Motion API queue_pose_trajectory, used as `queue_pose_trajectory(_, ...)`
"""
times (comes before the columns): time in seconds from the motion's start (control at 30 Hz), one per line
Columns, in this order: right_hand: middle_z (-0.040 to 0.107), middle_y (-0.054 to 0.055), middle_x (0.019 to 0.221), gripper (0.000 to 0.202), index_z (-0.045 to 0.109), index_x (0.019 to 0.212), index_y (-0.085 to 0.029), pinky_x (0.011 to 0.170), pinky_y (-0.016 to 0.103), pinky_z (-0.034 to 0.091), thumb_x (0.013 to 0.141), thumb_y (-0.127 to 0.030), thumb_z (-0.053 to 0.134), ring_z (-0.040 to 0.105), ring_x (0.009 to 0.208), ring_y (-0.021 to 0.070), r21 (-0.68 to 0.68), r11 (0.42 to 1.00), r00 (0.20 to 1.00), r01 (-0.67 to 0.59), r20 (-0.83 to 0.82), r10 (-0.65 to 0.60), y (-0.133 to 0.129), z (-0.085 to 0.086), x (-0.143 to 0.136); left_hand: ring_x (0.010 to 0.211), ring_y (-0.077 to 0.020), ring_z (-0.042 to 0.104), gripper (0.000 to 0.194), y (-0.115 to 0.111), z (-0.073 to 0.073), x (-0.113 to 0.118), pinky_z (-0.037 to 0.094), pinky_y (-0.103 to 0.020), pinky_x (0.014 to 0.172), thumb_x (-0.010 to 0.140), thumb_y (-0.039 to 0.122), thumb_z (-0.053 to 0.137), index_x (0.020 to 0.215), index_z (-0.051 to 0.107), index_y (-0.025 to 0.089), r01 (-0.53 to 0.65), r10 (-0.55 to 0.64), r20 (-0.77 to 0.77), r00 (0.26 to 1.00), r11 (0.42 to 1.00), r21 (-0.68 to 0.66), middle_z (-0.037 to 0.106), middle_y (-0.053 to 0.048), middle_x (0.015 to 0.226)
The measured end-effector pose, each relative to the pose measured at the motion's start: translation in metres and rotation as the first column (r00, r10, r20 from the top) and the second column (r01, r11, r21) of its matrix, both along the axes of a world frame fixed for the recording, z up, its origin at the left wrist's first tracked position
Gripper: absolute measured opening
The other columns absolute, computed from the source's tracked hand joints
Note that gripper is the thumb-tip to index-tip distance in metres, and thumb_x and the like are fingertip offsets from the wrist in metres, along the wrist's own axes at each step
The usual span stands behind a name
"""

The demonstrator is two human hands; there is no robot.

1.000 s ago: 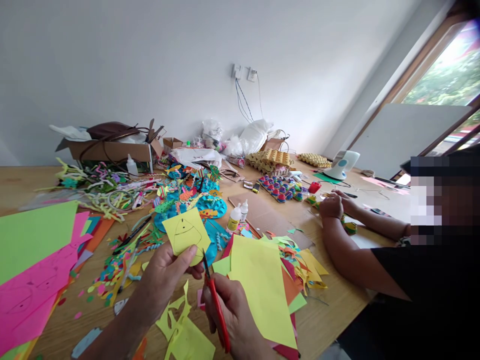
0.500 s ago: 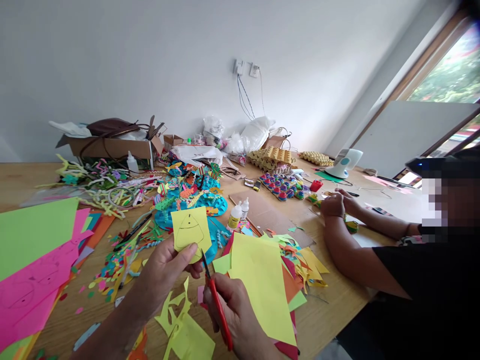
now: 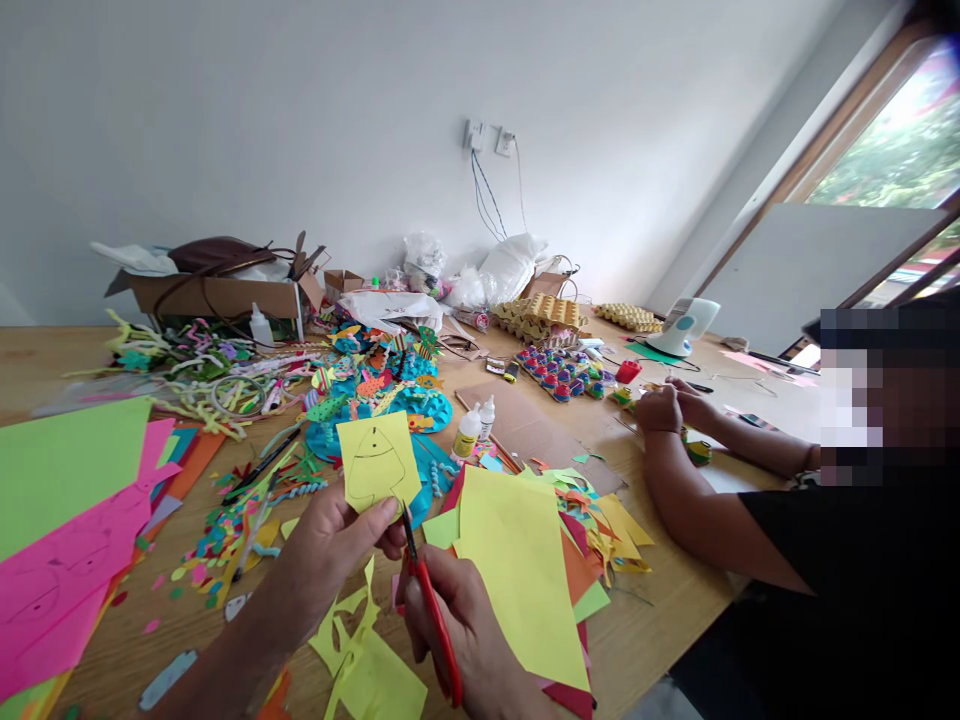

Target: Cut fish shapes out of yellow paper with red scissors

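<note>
A small yellow sheet of paper (image 3: 379, 455) with a fish-like outline drawn in dark pen is pinched between the thumb and fingers of my left hand (image 3: 341, 535). My right hand (image 3: 457, 600) grips red-handled scissors (image 3: 435, 620). Their dark blades touch the lower right edge of the yellow sheet, close to my left thumb. Under my hands lie cut yellow paper scraps (image 3: 375, 670). A larger plain yellow sheet (image 3: 517, 570) rests on the table just right of my right hand.
Pink paper (image 3: 67, 590) with drawings lies at left, beside confetti. Glue bottles (image 3: 467, 432), blue decorated cardboard (image 3: 420, 412) and egg cartons (image 3: 540, 315) stand farther back. At right, a co-worker's hands (image 3: 664, 408) work on a small item; their forearm rests on the table.
The view has shifted slightly, so most things sit a little further left. My hands hold the sheet and scissors in nearly the same position at the paper's edge.
</note>
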State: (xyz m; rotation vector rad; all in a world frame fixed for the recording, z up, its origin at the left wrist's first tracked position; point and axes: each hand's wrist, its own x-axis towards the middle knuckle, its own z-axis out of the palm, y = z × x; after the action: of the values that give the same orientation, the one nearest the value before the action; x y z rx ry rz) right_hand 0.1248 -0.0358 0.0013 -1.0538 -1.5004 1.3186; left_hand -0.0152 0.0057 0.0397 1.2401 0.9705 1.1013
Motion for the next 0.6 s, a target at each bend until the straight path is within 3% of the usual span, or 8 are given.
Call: queue_pose_trajectory(0.6,0.033,-0.006,0.053,0.043,0.041,0.064,-0.019,0.041,0.018,0.025,0.092,-0.051,0.040,0.031,0.045,0.0078,0.017,1.000,1.000,-0.002,0.009,0.002,-0.0014,-0.0028,0.0010,0.056,-0.0132,0.059,0.015,-0.0021,-0.0010,0.0033,0.049,-0.023,0.056,0.079,0.023,0.057,0.066,0.062,0.018,-0.026,0.028,-0.030,0.999,0.998,0.050,0.063,0.002,0.058)
